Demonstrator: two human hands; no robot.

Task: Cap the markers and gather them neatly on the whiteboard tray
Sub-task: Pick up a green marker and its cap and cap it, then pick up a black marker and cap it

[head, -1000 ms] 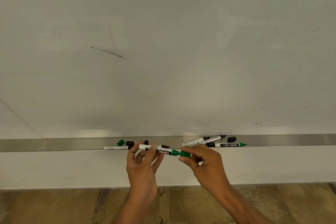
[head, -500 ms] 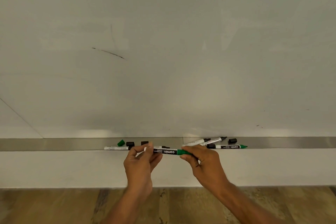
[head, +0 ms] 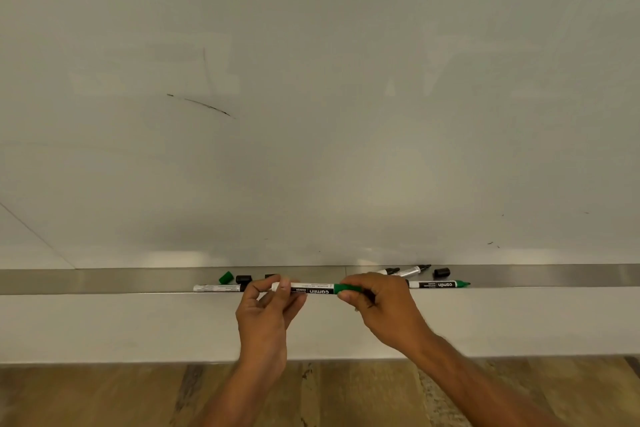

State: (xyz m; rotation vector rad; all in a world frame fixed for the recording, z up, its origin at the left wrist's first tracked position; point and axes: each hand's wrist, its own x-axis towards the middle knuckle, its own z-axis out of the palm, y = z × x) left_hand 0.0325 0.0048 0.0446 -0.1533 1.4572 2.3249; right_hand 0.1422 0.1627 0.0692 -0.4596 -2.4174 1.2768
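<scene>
Head view shows you've lowered the green marker (head: 313, 288) from mid-air to the tray (head: 104, 281) edge, left hand (head: 265, 314) pinching its tail, right hand (head: 377, 302) gripping the cap, so it's basically capped now.

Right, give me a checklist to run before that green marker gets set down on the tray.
1. Cap seated on the held green marker: cannot tell; right hand covers the cap end.
2. Both hands gripping it: ok; left hand pinches the white end.
3. Marker level with the tray: ok, roughly horizontal along its front edge.
4. Other markers capped: not ok; the green marker at right and two black markers show bare tips.
5. Loose caps at hand: ok; green cap and black caps lie on the tray.
</scene>
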